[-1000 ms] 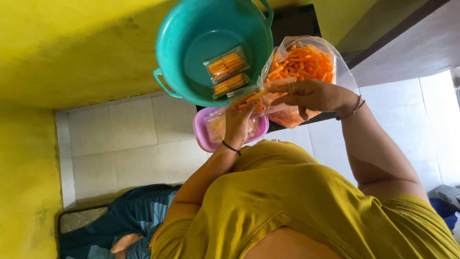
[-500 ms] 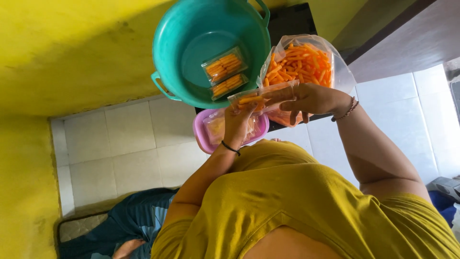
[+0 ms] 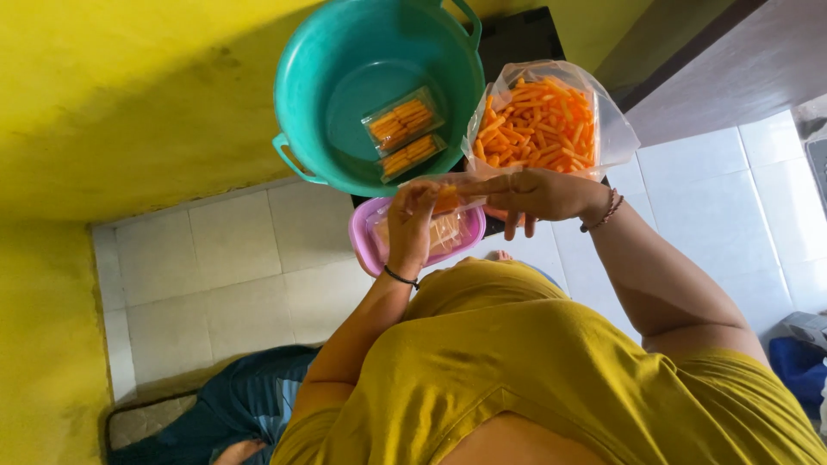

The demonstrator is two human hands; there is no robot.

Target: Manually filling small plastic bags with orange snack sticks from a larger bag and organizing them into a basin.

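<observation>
A person in a mustard shirt is holding one small clear packet of orange sticks between both hands: left hand gripping it, right hand pinching its top. Beneath is sitting one pink tray. Beyond are one open bag of orange sticks and one teal basin containing two filled packets.

The person wears a mustard-yellow short-sleeved top. A thin black band circles the left wrist, and a dark beaded bracelet circles the right wrist. Blue trousers show near left.
</observation>
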